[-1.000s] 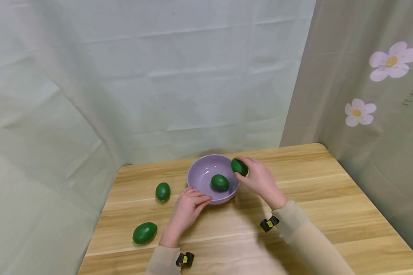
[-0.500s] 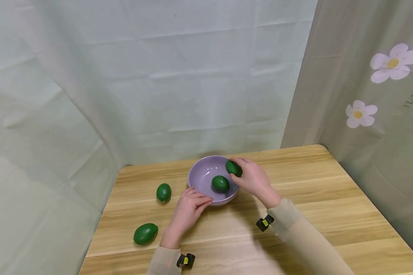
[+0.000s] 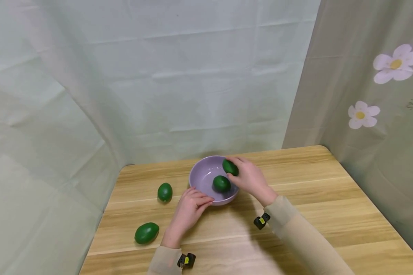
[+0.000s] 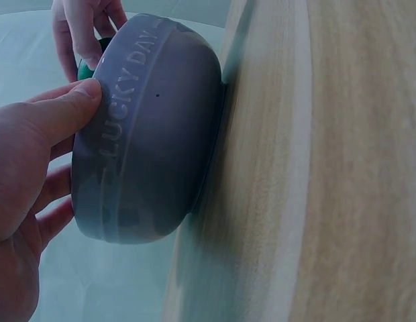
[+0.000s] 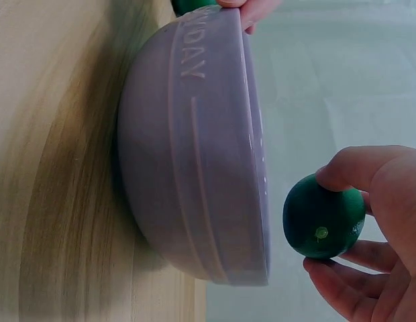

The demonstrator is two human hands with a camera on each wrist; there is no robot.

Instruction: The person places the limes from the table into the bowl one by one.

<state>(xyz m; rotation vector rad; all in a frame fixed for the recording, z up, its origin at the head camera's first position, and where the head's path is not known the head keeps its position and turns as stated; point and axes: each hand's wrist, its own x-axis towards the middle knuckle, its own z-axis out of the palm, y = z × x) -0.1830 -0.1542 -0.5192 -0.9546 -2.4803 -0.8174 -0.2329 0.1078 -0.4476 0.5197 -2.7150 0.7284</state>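
Observation:
A purple bowl [image 3: 206,168] stands upright on the table with one dark green lime [image 3: 221,184] inside. My left hand [image 3: 189,208] pinches the near rim; in the left wrist view the thumb [image 4: 87,90] presses the outer wall, which bears the raised words "LUCKY DAY". My right hand [image 3: 251,175] holds a second lime [image 3: 230,167] between thumb and fingers, over the right part of the bowl. In the right wrist view this lime [image 5: 323,216] is just above the rim, apart from it, its stem mark facing the camera.
Two more limes lie on the wooden table [image 3: 313,191] left of the bowl: one lime [image 3: 165,192] close to it, another lime [image 3: 147,233] nearer the front. A pale curtain [image 3: 206,95] hangs behind the table's back edge, and a flowered one [image 3: 382,160] at the right.
My right hand has moved left with its lime, from the bowl's right rim to further over the inside. The left hand keeps its hold on the rim.

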